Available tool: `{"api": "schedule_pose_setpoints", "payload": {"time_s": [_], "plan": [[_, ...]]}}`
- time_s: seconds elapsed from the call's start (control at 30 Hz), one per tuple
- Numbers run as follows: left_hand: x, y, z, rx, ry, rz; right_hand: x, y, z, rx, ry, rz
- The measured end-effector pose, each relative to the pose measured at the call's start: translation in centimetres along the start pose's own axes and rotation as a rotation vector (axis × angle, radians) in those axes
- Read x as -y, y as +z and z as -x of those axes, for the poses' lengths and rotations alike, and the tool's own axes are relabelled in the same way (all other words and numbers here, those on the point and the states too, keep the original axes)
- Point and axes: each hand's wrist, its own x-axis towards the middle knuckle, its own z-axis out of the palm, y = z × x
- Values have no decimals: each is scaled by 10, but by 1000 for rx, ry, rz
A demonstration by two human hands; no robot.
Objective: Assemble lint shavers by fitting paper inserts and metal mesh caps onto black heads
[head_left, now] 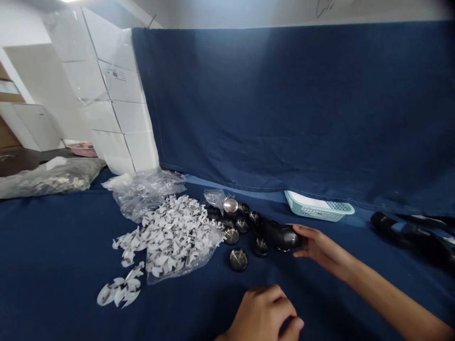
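My right hand (311, 242) reaches in from the right, thumb and fingers around the near end of a smooth black rounded appliance body (287, 237). More black parts lie against its far end, and I cannot make out where one stops. My left hand (265, 315) is in front at the bottom, fingers curled in towards the thumb, with nothing visible in them. Round black caps with metal faces lie between the hands and the white heap, one cap (238, 259) nearest me and another (260, 246) beside the body. A perforated metal disc (231, 205) sits farther back.
Many small white plastic pieces (177, 232) are heaped on and around a clear bag, with a crumpled bag (149, 189) behind. A pale green basket (313, 210) stands at the back. Black items (408, 232) lie right; white boxes (122, 113) are stacked left, beside a blue curtain (284, 109).
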Motion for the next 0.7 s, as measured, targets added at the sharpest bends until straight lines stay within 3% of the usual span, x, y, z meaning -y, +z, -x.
{"api": "schedule_pose_setpoints", "payload": {"time_s": [0.17, 0.3, 0.37, 0.5, 0.7], "plan": [[-7, -12, -3, -110, -184, 274, 7, 9, 16, 1, -89, 23], [-3, -16, -8, -284, -445, 796, 11, 20, 50, 61, -256, 239], [0, -18, -9, -365, -472, 1080, 11, 21, 67, 138, -323, 356], [-1, -25, -7, -320, -429, 1344, 3, 12, 91, 225, -421, 623], [-6, -26, -4, -331, -656, 1460, -32, 13, 107, 79, -481, 888]]}}
